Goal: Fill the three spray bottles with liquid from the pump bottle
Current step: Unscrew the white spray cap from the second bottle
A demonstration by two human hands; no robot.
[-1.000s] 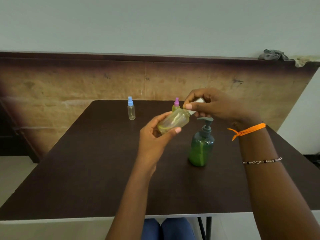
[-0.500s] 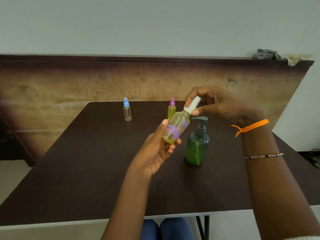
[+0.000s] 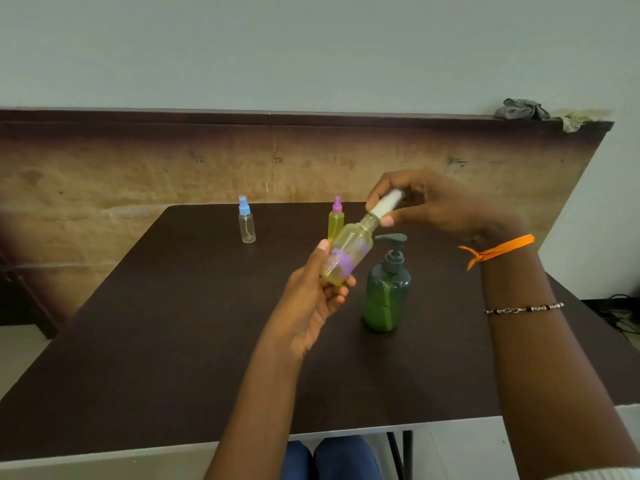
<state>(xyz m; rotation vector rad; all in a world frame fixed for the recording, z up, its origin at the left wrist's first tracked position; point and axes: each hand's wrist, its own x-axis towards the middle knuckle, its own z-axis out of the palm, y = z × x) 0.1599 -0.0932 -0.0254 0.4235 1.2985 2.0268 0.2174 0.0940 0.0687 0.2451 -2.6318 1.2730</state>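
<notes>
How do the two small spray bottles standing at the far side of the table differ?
The blue-capped bottle has a clear, colourless body; the pink-capped bottle has a yellow one. The blue-capped one stands to the left, in full view; the pink-capped one is partly hidden behind the held bottle. Both stand upright, capped.

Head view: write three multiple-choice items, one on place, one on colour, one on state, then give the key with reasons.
1. Where does the green pump bottle stand?
A. on the table
B. on the floor
C. on the wall ledge

2. What colour is the top of the clear spray bottle?
A. pink
B. blue
C. white

3. The yellow bottle with the white top is:
A. standing on the table
B. lying flat
C. held tilted

Key: 1 A, its base rests on the dark tabletop; 2 B, its sprayer is blue; 3 C, the left hand holds its body while the right hand grips its top.
</notes>
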